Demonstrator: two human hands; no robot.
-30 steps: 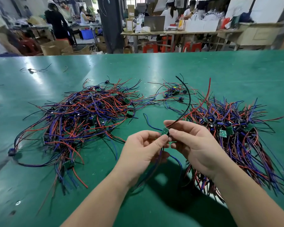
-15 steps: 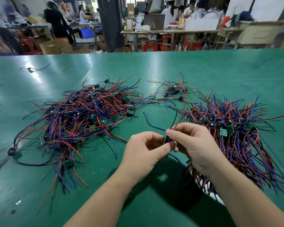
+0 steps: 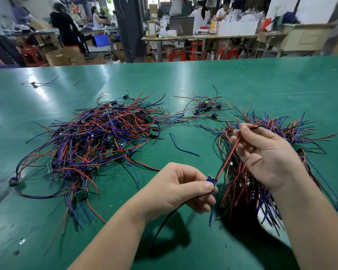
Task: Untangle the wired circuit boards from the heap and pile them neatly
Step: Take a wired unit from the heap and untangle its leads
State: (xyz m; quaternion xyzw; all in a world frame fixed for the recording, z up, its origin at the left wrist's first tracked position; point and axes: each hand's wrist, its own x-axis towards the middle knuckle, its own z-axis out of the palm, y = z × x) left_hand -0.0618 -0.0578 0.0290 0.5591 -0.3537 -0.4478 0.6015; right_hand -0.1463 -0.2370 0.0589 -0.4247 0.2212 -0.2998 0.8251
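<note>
A tangled heap (image 3: 98,139) of small green circuit boards with red, blue and black wires lies at the left of the green table (image 3: 242,84). A combed pile (image 3: 265,152) of the same boards lies at the right, partly under my right arm. My left hand (image 3: 181,190) pinches one small circuit board (image 3: 211,180) between thumb and forefinger; black and blue wires hang below it. My right hand (image 3: 261,152), raised over the right pile, pinches that board's red wire (image 3: 227,158) and holds it taut up and to the right.
A small cluster of boards (image 3: 205,106) lies at the back centre. A loose blue wire (image 3: 180,146) lies between the heaps. A stray black wire piece (image 3: 35,83) sits far left. People, tables and red stools fill the room beyond the table's far edge.
My hands, which were together on the board, have parted. The right hand has slid up and to the right along the red wire, drawing it straight; the left hand has dropped slightly with the board.
</note>
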